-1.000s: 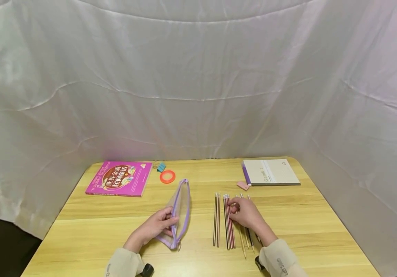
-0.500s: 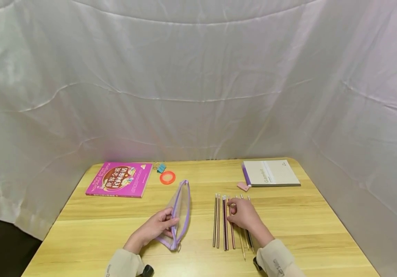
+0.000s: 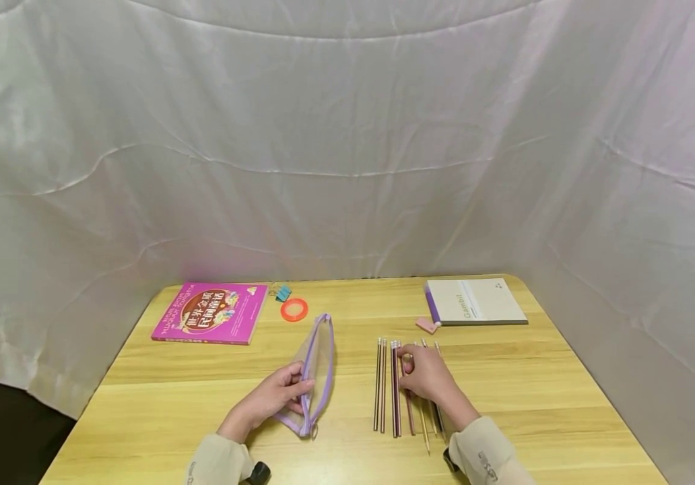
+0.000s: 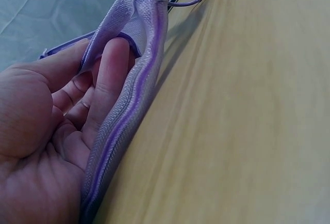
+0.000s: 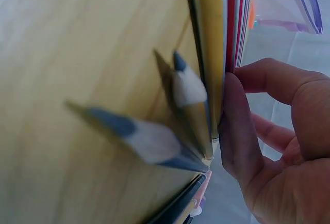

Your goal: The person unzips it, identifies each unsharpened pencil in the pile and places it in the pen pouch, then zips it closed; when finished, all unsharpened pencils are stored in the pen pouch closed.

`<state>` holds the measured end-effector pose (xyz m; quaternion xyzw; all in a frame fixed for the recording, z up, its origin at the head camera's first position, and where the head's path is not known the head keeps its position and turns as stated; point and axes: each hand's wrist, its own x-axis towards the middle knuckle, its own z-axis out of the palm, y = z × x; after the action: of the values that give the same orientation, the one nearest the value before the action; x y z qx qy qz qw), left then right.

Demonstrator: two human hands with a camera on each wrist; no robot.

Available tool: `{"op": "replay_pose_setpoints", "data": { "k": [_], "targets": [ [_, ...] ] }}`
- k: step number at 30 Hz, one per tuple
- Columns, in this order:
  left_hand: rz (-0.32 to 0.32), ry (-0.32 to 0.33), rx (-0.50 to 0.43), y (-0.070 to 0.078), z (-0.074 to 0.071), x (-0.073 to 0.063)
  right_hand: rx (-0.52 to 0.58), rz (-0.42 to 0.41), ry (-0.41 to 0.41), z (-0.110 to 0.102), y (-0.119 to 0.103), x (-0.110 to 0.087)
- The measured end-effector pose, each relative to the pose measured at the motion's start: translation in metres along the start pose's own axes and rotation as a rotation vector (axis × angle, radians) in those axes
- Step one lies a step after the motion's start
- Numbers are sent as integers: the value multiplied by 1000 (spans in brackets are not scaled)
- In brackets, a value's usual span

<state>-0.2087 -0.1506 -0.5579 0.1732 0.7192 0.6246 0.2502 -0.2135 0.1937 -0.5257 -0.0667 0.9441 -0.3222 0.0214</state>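
My left hand (image 3: 275,392) holds the translucent pencil case (image 3: 318,370) by its purple-edged side, thumb outside; its zipped mouth gapes. In the left wrist view, the fingers sit within the fold of the case (image 4: 131,95). My right hand (image 3: 429,374) is over the row of pencils, thumb and forefinger pinching a red-striped pencil (image 3: 409,411). Left of it lie dark-and-red pencils (image 3: 394,397) side by side, then another pair of pencils (image 3: 379,391). Yellow and black pencils (image 3: 425,431) lie partly under the right hand; sharpened tips (image 5: 191,90) show in the right wrist view.
A pink book (image 3: 214,313) lies at the back left, near blue binder clips (image 3: 283,294) and an orange tape ring (image 3: 293,310). A white notebook (image 3: 475,301) and a pink eraser-like piece (image 3: 426,325) are at the back right. Grey curtain (image 3: 347,148) surrounds the table.
The right hand has shifted slightly left. The red-striped pencils were bunched together; one now lies apart from the others, under the fingers. The left hand and pencil case have stayed put.
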Motion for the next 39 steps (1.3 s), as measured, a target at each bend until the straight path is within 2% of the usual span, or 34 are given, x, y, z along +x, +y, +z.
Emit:
{"op": "replay_pose_setpoints", "data": {
  "k": [7,13,17,25,39],
  "targets": [
    [10,-3,3,-2,0,2,-21,6,22,0,0,1],
    [9,-3,0,-4,-1,2,52,44,16,-5,-2,0],
    [3,-1,-3,-3,-1,1,154,70,22,-11,-5,-2],
    [-12,-3,-15,-3,0,-3,500,147,19,-17,-16,-3],
    [-5,-15,-90,0,8,-4,724,101,63,-5,-40,1]
  ]
}}
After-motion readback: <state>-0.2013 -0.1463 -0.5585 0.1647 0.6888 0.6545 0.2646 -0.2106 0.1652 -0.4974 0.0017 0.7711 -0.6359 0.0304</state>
